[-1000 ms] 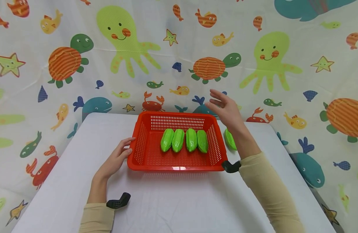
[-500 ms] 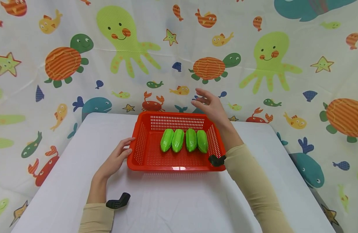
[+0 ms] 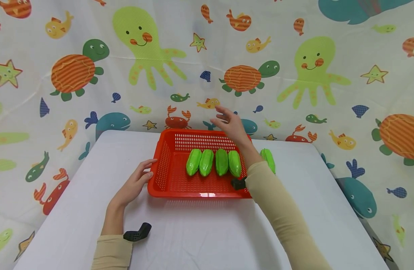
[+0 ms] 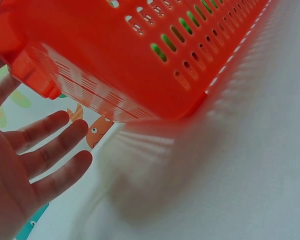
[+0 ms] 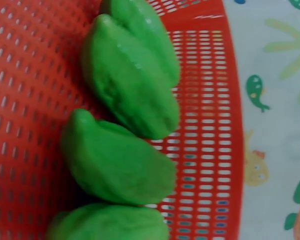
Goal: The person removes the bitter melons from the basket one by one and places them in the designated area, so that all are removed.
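A red plastic basket [image 3: 207,190] stands on the white table, its sides pierced with slots. Inside it lie several bright green, ridged, tapered fruits [image 3: 206,163] in a row, seen close up in the right wrist view as green fruits [image 5: 130,80]. One more green fruit [image 3: 267,159] lies on the table right of the basket, partly behind the right forearm. My left hand [image 3: 134,183] touches the basket's left rim, its fingers [image 4: 55,145] spread in the left wrist view. Above the basket's back right part hovers my right hand [image 3: 233,126], relaxed and holding nothing.
Behind the table hangs a white cloth [image 3: 193,82] printed with sea animals. The table [image 3: 193,232] stretches to both sides and in front of the basket. A black wrist device [image 3: 138,232] sits at the left cuff, another on the right wrist.
My right hand has moved left, from near the basket's right edge to over its back right part. The left hand and the basket have stayed put.
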`<state>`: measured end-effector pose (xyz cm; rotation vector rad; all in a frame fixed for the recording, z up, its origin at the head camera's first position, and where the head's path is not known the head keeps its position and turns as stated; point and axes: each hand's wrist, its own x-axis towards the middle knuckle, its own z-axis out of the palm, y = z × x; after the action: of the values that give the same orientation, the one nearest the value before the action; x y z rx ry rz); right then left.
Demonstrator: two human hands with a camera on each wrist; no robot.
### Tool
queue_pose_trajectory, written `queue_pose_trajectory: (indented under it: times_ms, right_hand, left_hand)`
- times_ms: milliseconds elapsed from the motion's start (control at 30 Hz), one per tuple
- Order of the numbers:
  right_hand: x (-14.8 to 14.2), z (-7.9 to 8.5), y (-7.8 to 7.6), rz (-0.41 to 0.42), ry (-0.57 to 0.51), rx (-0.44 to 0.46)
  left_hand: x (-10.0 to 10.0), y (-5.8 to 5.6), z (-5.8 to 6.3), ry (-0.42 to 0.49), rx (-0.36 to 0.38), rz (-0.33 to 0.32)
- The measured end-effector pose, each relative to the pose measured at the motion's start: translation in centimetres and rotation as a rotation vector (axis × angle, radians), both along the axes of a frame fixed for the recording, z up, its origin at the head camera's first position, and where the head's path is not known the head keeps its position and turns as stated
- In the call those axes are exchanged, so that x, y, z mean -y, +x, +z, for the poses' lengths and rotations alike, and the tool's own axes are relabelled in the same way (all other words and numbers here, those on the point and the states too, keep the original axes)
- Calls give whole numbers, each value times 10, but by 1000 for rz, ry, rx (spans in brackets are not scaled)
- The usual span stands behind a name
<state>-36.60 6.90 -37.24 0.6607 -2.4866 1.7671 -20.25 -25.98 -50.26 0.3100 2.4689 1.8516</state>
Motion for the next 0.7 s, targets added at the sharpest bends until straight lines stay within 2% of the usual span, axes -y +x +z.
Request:
queue_pose_trajectory:
  times_ms: [233,567,633,700]
  right_hand:
    - [12,-19,-7,-19,7,-149]
    - [17,-42,-13,30,86,-468]
    - [19,-44,-14,57,111,-497]
    - [21,-44,-13,100,150,-484]
  left_hand:
    - [0,1,0,2,5,4]
    - [-2,-1,1,5,17,0]
    - [-1,-1,0,3,12,1]
    - [0,-1,0,2,6,1]
